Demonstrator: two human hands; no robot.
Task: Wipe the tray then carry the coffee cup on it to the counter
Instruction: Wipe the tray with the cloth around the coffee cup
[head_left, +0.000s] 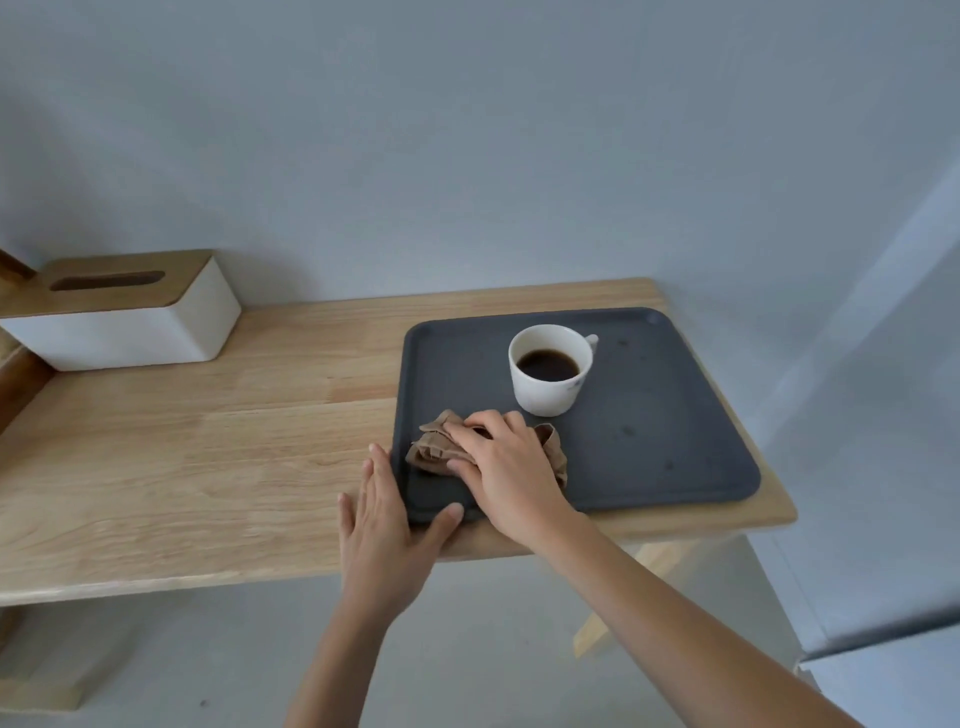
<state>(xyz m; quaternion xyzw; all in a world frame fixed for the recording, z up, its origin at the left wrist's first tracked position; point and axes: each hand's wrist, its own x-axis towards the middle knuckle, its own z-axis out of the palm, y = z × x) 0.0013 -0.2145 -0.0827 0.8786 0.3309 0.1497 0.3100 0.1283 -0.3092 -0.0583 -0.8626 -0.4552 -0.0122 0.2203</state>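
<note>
From the head camera, a dark grey tray (649, 441) lies flat at the right end of a light wooden table (208, 441), its right side close to the table's right edge and its near edge close to the front edge. The tray is a rounded-corner rectangle with a low raised rim and a matte surface, which shows a few small dark spots on its right half. A white coffee cup (550, 371) stands upright on the tray toward its far edge, left of the middle, with its handle pointing to the far right; it holds dark coffee well below the rim.

A crumpled tan cloth (431, 449) sits on the tray near its near-left corner. The right hand (504, 467) lies palm down on the cloth, fingers bent and pressing it against the tray, with the forearm reaching in from the lower right. The left hand (384, 514) is spread flat at the tray's near-left corner, fingers extended along the left rim on the wood and the thumb laid against the near rim, grasping nothing.

At the table's far left corner stands a white rectangular tissue box (135, 322) with a wooden slotted lid. The wall behind is plain pale grey.
</note>
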